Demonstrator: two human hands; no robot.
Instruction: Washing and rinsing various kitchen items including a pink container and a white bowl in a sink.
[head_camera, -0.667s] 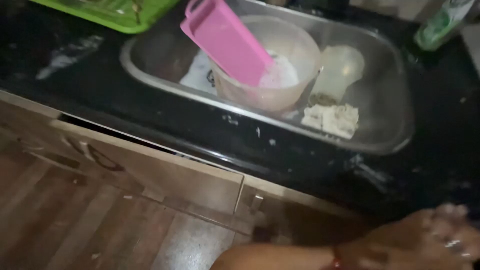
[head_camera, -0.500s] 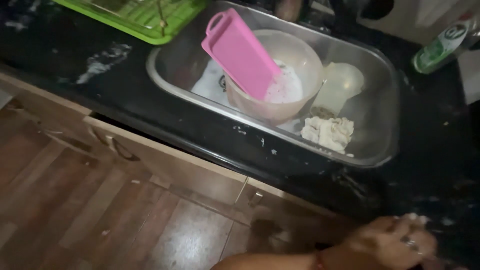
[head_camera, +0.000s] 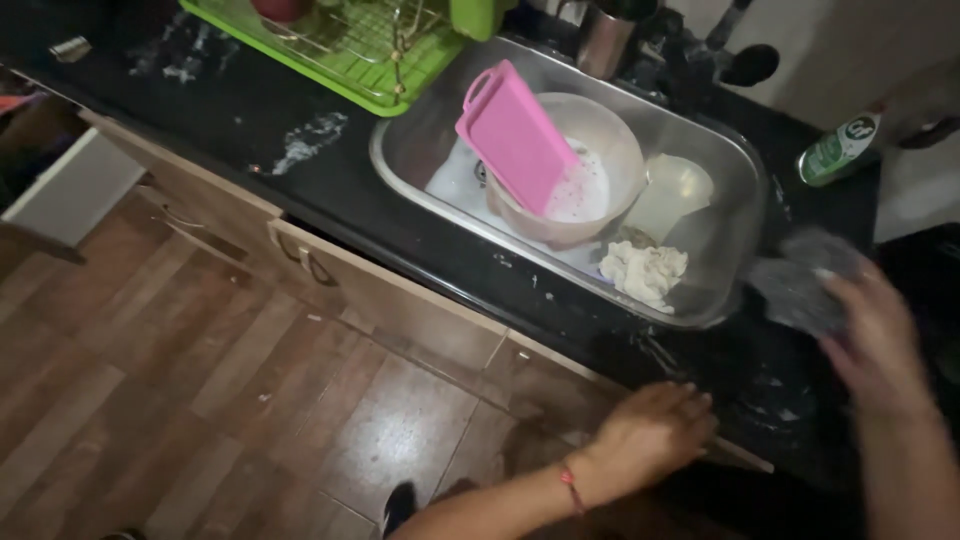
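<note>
The left hand (head_camera: 652, 432), with a red thread band at the wrist, lies palm down on the front edge of the black stone countertop (head_camera: 330, 175), its fingers (head_camera: 690, 405) loosely curled and holding nothing. To its right, the right hand (head_camera: 880, 335) grips a grey, crumpled scouring pad (head_camera: 800, 285); the pad sticks out past the fingertips toward the sink, at the right rim of the stainless steel sink basin (head_camera: 735, 290). The pad is blurred, a dull grey wad with a rough surface. In the basin a white crumpled cloth (head_camera: 645, 272) lies near the front wall. Behind it a round beige plastic tub (head_camera: 610, 150) holds soapy water, with a pink plastic cutting board (head_camera: 513, 135) leaning in it. Farther off sits a green dish rack (head_camera: 330, 45).
</note>
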